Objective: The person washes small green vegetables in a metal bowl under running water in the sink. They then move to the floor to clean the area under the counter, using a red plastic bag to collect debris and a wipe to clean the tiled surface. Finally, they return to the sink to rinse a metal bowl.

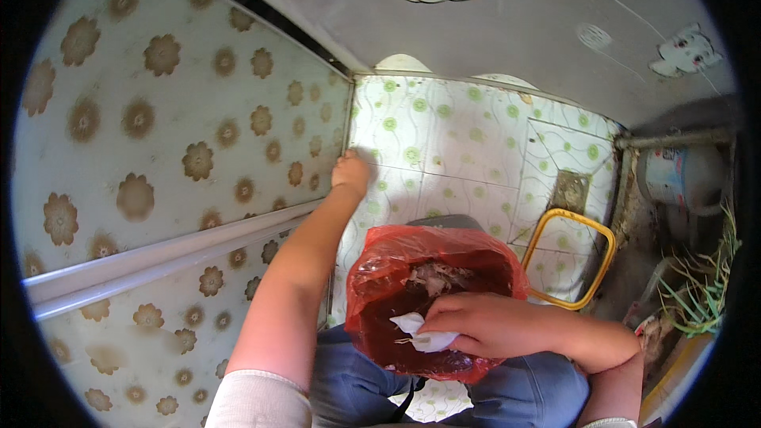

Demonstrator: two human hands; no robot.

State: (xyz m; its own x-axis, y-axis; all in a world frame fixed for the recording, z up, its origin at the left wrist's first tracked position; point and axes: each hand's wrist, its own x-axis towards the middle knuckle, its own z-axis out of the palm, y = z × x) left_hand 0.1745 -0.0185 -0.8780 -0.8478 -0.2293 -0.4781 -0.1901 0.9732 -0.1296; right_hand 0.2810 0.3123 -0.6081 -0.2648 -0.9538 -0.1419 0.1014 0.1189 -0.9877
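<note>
My right hand [484,324] pinches a crumpled white tissue-like piece [431,336] just over the mouth of a bin lined with a red plastic bag [380,249]. Thin pale strands stick out from the white piece. Inside the bag lies some pale, wet-looking refuse [440,276]. My left arm reaches forward, and my left hand [350,170] rests at the far vertical edge of a flower-patterned panel [196,119], close to the tiled floor. Its fingers are curled and partly hidden, so its grip cannot be made out. The bin stands between my knees.
A yellow rectangular frame [531,244] leans at the right, near a floor drain [571,190]. Beyond it are a plastic jug [672,175] on its side and green scallion-like plants [692,309]. A grey cloth with cartoon cats [505,30] hangs ahead. A white rail [178,249] crosses the panel.
</note>
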